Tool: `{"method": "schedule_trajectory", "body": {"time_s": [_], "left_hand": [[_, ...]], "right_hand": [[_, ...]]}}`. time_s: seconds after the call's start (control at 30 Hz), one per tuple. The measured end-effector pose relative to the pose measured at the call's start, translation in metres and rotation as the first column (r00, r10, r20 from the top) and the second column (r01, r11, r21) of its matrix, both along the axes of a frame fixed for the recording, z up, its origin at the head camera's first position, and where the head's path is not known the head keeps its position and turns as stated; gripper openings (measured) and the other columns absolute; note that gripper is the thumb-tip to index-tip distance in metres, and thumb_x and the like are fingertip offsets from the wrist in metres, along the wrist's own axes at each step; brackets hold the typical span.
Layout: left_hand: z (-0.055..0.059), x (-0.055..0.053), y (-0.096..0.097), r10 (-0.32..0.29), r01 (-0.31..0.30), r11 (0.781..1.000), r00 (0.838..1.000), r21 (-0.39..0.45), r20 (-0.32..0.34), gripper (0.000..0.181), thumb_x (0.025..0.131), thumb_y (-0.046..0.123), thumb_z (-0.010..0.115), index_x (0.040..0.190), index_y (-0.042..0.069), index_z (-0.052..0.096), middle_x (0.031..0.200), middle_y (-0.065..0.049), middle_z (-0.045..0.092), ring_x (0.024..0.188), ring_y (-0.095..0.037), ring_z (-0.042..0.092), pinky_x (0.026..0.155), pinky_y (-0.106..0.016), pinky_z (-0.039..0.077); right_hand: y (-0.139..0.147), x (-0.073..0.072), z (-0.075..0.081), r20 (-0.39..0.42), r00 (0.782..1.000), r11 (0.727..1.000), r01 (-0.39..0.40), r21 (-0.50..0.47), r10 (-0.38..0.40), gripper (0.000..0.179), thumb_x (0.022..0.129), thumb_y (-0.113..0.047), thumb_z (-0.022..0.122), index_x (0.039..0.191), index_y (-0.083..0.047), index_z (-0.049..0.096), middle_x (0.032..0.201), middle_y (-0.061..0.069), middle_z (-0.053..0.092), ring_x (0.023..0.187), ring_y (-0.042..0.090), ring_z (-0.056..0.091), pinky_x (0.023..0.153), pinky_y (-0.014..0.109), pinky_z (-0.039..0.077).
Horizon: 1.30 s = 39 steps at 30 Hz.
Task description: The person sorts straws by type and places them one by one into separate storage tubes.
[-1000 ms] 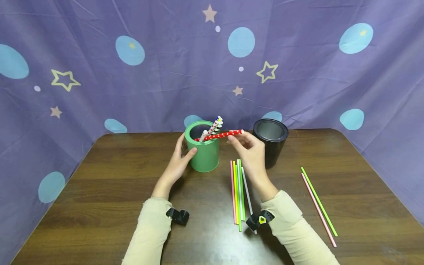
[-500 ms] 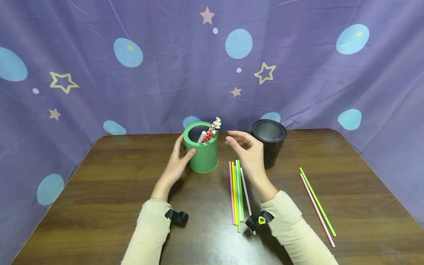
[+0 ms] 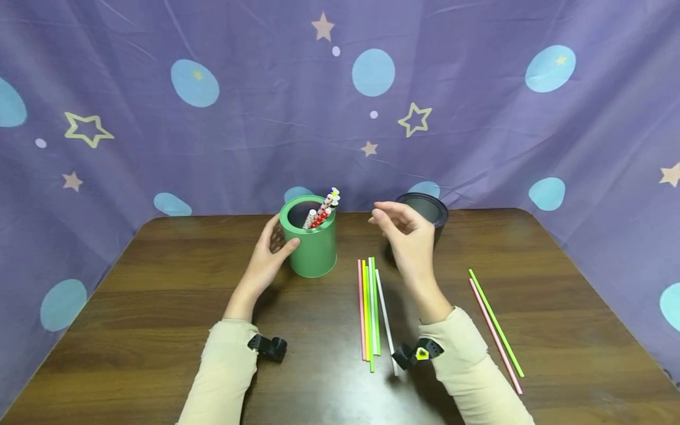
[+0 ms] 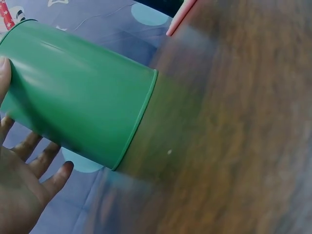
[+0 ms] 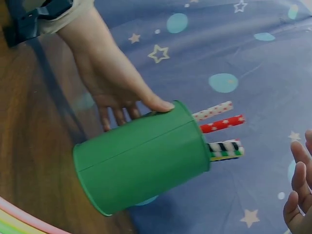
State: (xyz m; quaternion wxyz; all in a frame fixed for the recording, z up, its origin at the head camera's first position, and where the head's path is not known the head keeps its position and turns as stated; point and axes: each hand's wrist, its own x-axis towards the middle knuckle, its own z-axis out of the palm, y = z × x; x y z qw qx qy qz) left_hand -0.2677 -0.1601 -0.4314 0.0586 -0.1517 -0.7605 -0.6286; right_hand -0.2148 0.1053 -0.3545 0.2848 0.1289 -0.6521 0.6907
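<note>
A green can (image 3: pixel 313 252) stands upright near the back of the table, with several patterned paper straws (image 3: pixel 321 213) leaning out over its right rim. My left hand (image 3: pixel 260 262) holds the can by its left side, thumb on the front and fingers round behind. In the right wrist view a red straw with white stars (image 5: pixel 223 124) sticks out of the can among others. My right hand (image 3: pixel 410 242) hovers to the right of the green can, fingers loosely bent and holding nothing. It partly hides a black can (image 3: pixel 438 230) behind it.
Several thin plain-coloured straws (image 3: pixel 369 313) lie side by side on the wooden table (image 3: pixel 170 330), before and between the cans. Farther right, a green straw (image 3: pixel 496 323) and a pink straw (image 3: pixel 495 336) lie together. A purple patterned curtain (image 3: pixel 255 136) hangs behind the table.
The red straw has left my right hand's fingers and now sits inside the green can. My right hand has then drawn away to the right. My left hand keeps its hold.
</note>
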Motion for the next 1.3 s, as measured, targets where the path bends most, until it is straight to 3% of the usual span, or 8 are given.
{"method": "schedule_trajectory", "body": {"time_s": [0.1, 0.23, 0.47, 0.63, 0.77, 0.97, 1.13, 1.3], "left_hand": [[0.005, -0.001, -0.001, -0.008, 0.008, 1.000, 1.000, 0.003, -0.014, 0.069, 0.097, 0.011, 0.063, 0.156, 0.012, 0.027, 0.150, -0.018, 0.039, 0.138, -0.033, 0.036, 0.114, -0.053, 0.029], [0.019, 0.003, -0.004, 0.048, -0.040, 0.997, 0.991, 0.064, -0.129, 0.069, 0.093, 0.004, 0.067, 0.153, 0.010, 0.034, 0.149, -0.012, 0.044, 0.134, -0.027, 0.041, 0.110, -0.047, 0.034], [0.056, 0.022, 0.006, 0.155, -0.069, 0.973, 0.904, 0.222, -0.398, 0.045, 0.088, -0.008, 0.064, 0.132, -0.005, 0.057, 0.129, -0.009, 0.061, 0.117, -0.021, 0.055, 0.093, -0.030, 0.043], [0.083, 0.043, 0.042, 0.034, 0.071, 0.979, 0.869, 0.192, -0.494, 0.032, 0.088, -0.009, 0.062, 0.120, -0.010, 0.061, 0.114, -0.008, 0.067, 0.104, -0.022, 0.060, 0.086, -0.029, 0.047], [0.088, 0.049, 0.073, -0.136, 0.200, 0.975, 0.880, 0.094, -0.455, 0.030, 0.092, -0.005, 0.062, 0.122, -0.004, 0.062, 0.118, -0.015, 0.065, 0.106, -0.024, 0.060, 0.092, -0.034, 0.049], [0.066, 0.032, 0.110, -0.307, 0.315, 0.949, 0.898, -0.025, -0.317, 0.038, 0.096, 0.003, 0.063, 0.133, 0.004, 0.057, 0.132, -0.010, 0.058, 0.119, -0.024, 0.056, 0.102, -0.046, 0.046], [0.048, 0.011, 0.133, -0.361, 0.350, 0.932, 0.907, -0.088, -0.215, 0.054, 0.095, 0.011, 0.065, 0.145, 0.006, 0.045, 0.146, -0.007, 0.044, 0.132, -0.027, 0.045, 0.108, -0.048, 0.040], [0.035, -0.007, 0.151, -0.369, 0.361, 0.926, 0.928, -0.113, -0.059, 0.066, 0.095, 0.018, 0.067, 0.151, 0.011, 0.034, 0.152, -0.009, 0.035, 0.137, -0.029, 0.040, 0.110, -0.044, 0.039]], "right_hand": [[0.005, 0.001, 0.005, -0.011, 1.000, 1.000, 0.013, -0.015, -0.013, 0.018, 0.090, -0.005, 0.073, 0.102, 0.008, 0.071, 0.076, -0.005, 0.072, 0.067, 0.009, 0.064, 0.058, 0.019, 0.047], [0.010, 0.002, 0.010, -0.014, 1.000, 1.000, 0.000, -0.018, -0.001, 0.019, 0.089, -0.003, 0.073, 0.103, 0.009, 0.070, 0.076, -0.004, 0.072, 0.068, 0.010, 0.065, 0.058, 0.019, 0.048], [0.020, 0.004, 0.019, -0.027, 0.999, 1.000, -0.026, -0.017, 0.025, 0.020, 0.089, -0.002, 0.072, 0.104, 0.010, 0.070, 0.077, -0.005, 0.073, 0.072, 0.011, 0.068, 0.059, 0.021, 0.048], [0.034, 0.005, 0.025, -0.032, 0.999, 1.000, -0.008, -0.029, 0.007, 0.015, 0.089, -0.001, 0.072, 0.102, 0.006, 0.072, 0.077, -0.004, 0.073, 0.073, 0.012, 0.069, 0.060, 0.020, 0.050], [0.044, 0.004, 0.031, -0.055, 0.999, 0.998, -0.005, -0.067, 0.002, 0.012, 0.089, 0.001, 0.071, 0.101, 0.004, 0.074, 0.077, -0.002, 0.073, 0.074, 0.014, 0.069, 0.062, 0.020, 0.051], [0.053, 0.006, 0.037, -0.071, 0.997, 0.996, 0.020, -0.082, -0.026, 0.013, 0.089, 0.000, 0.071, 0.102, 0.004, 0.073, 0.078, -0.003, 0.073, 0.075, 0.012, 0.069, 0.062, 0.021, 0.051], [0.054, 0.011, 0.039, -0.060, 0.998, 0.996, 0.013, -0.092, -0.018, 0.012, 0.089, 0.000, 0.071, 0.099, -0.006, 0.076, 0.078, -0.003, 0.073, 0.075, 0.012, 0.069, 0.063, 0.023, 0.051], [0.054, 0.016, 0.038, -0.050, 0.999, 0.997, -0.004, -0.072, 0.000, 0.014, 0.090, 0.000, 0.070, 0.103, 0.006, 0.072, 0.078, -0.003, 0.073, 0.076, 0.015, 0.068, 0.064, 0.024, 0.051]]}}
